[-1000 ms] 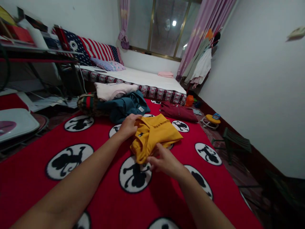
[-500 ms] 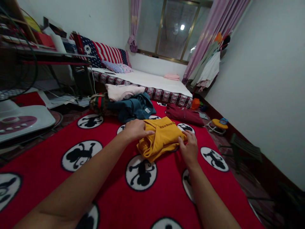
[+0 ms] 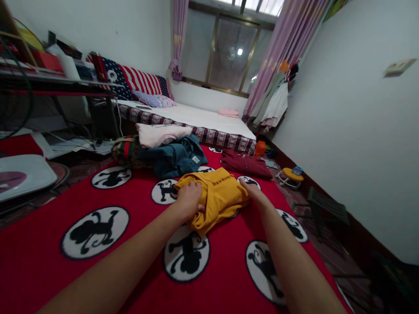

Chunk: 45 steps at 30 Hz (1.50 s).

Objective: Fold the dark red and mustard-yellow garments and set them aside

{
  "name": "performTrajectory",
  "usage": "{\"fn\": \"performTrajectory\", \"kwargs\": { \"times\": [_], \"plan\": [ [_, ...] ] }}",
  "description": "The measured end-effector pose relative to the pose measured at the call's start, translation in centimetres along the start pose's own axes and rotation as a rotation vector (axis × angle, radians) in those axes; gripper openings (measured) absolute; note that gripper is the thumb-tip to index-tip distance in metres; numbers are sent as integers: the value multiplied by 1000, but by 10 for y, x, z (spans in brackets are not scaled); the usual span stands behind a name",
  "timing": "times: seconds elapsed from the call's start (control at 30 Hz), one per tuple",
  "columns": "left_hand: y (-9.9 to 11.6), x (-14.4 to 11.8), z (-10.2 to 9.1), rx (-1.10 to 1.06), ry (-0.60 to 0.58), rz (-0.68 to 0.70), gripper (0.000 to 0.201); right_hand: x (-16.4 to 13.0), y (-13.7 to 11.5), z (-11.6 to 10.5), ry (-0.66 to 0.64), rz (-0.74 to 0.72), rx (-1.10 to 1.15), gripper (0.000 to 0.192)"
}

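Observation:
A folded mustard-yellow garment (image 3: 216, 196) lies on a red blanket (image 3: 137, 244) printed with black-and-white round figures. My left hand (image 3: 189, 201) grips the garment's left edge, fingers curled over the fabric. My right hand (image 3: 250, 190) rests on the garment's far right side, its fingers pressed against the cloth. Both forearms reach in from the bottom of the view.
Behind the garment sit a teal garment (image 3: 173, 158) with a pale pink one (image 3: 160, 133) on top, and a maroon garment (image 3: 245, 162). A low bed (image 3: 203, 120) runs under the window. A white fan base (image 3: 22, 174) stands left; a small green stool (image 3: 322, 209) stands right.
My left hand slid from the top of the garment to its near left edge. My right hand moved farther up the garment's right side. The view shifted slightly.

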<state>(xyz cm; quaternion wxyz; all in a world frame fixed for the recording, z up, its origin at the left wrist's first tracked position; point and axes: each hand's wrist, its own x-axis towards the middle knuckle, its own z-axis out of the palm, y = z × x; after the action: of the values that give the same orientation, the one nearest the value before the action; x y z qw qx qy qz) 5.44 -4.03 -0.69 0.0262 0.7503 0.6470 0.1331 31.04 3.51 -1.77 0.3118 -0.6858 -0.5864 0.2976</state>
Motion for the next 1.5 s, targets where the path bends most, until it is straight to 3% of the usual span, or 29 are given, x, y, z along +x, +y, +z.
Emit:
{"fn": "performTrajectory", "kwargs": {
  "times": [0.13, 0.23, 0.3, 0.33, 0.43, 0.5, 0.6, 0.7, 0.8, 0.97, 1.1, 1.2, 1.27, 1.33, 1.5],
  "plan": [
    [-7, 4, 3, -4, 19, 32, 65, 18, -20, 4, -142, 36, -13, 39],
    [-30, 14, 11, -156, 112, 97, 56, 7, -28, 13, -197, -2, 54, 32],
    [-51, 22, 19, -448, 180, 131, 42, -6, -32, 13, -207, -38, 100, 27],
    [-61, 26, 23, -653, 213, 112, 45, -11, -34, 11, -199, -50, 124, 25],
    [-83, 37, 32, -1244, 371, -118, 62, -20, -46, -9, -99, -45, 181, 25],
    [-90, 42, 35, -1414, 532, -305, 60, -19, -61, -25, 4, -33, 184, 29],
    [-90, 45, 39, -1370, 607, -372, 52, -11, -97, -41, 35, -29, 202, 33],
    [-86, 42, 41, -1234, 467, -259, 46, 2, -138, -41, -36, -61, 229, 31],
    [-83, 38, 41, -1098, 326, -188, 43, 22, -176, -37, -28, -115, 202, 28],
    [-85, 36, 44, -966, 284, -117, 40, 73, -213, -55, 46, -227, 245, 26],
    [-85, 37, 48, -887, 239, -99, 38, 110, -194, -88, 316, -237, 142, 27],
    [-82, 38, 47, -820, 212, -118, 38, 124, -150, -108, 479, -132, -1, 35],
    [-79, 39, 44, -750, 191, -135, 36, 129, -116, -109, 576, -33, -120, 54],
    [-76, 38, 41, -672, 170, -152, 34, 133, -83, -94, 599, 17, -280, 68],
    [-74, 38, 38, -595, 151, -158, 32, 135, -22, -16, 268, -159, -837, 74]
  ]
}}
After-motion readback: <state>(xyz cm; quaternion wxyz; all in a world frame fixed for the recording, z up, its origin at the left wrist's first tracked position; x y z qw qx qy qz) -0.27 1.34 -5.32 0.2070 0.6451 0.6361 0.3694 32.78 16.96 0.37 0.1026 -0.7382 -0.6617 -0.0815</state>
